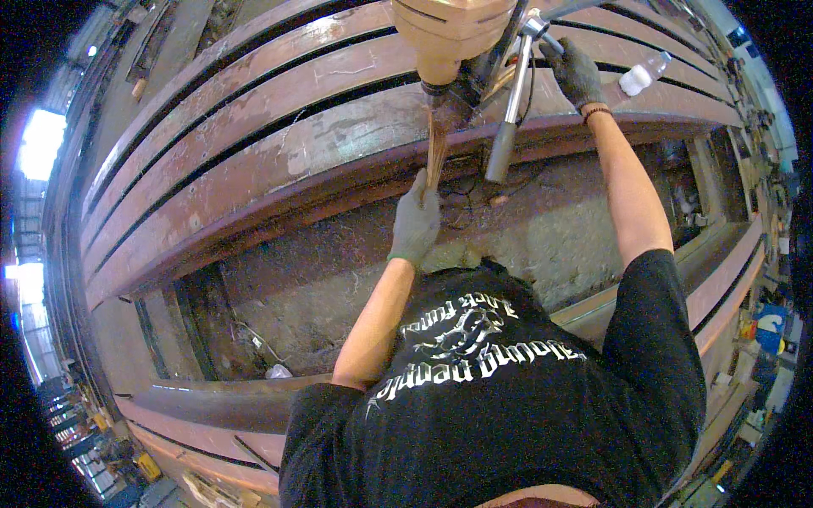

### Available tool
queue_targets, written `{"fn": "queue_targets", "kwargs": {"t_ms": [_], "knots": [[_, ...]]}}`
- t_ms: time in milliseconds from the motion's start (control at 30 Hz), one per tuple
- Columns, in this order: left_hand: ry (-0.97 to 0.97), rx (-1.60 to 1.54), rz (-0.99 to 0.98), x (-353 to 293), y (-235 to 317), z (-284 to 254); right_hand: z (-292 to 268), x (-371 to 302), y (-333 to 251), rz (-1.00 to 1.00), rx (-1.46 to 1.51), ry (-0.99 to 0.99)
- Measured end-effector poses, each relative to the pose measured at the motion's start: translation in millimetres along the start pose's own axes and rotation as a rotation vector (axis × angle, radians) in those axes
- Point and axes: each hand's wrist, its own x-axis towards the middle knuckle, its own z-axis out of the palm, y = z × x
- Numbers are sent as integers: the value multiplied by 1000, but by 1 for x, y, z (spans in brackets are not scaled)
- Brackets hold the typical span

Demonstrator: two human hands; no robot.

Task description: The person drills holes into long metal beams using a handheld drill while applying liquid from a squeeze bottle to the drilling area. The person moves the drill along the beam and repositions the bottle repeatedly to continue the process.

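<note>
My left hand (416, 222), in a grey glove, is closed around the lower end of a narrow brown brush-like piece (436, 155). Its streaky upper part reaches up to just below the chuck (435, 87) of a tan drill press head (453, 38). My right hand (577, 74), also gloved, is wrapped around a feed lever's grip (552, 42) at the machine's right side. From the same hub (533, 25) a second lever with a grey grip (502, 152) hangs down between my hands. What lies right behind the chuck is dark and hard to make out.
A brown slotted metal table (339, 63) spreads beneath the drill. On it, right of my right hand, lies a clear plastic bottle (644, 74) with white contents. Between table and body is a stained floor pit (296, 262) bordered by a nearer beam (229, 411).
</note>
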Motion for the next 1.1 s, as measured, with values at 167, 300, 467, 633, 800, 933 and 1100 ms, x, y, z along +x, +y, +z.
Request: {"fn": "queue_targets", "kwargs": {"t_ms": [167, 300, 467, 633, 800, 933, 1100], "knots": [[235, -341, -59, -22, 13, -13, 1, -6, 3, -27, 47, 46], [76, -201, 156, -9, 4, 9, -3, -9, -3, -3, 32, 49], [-278, 72, 310, -44, -44, 34, -2, -6, -13, 20, 43, 9], [41, 260, 155, -30, -37, -73, -7, -11, -8, 100, -23, -55], [607, 215, 155, 44, -16, -119, -2, -8, -2, 125, -19, -42], [108, 449, 53, 99, -52, -57, 0, -4, -20, 98, 16, -65], [-206, 272, 561, -3, -52, -8, 11, -9, 2, 77, -1, 66]]}}
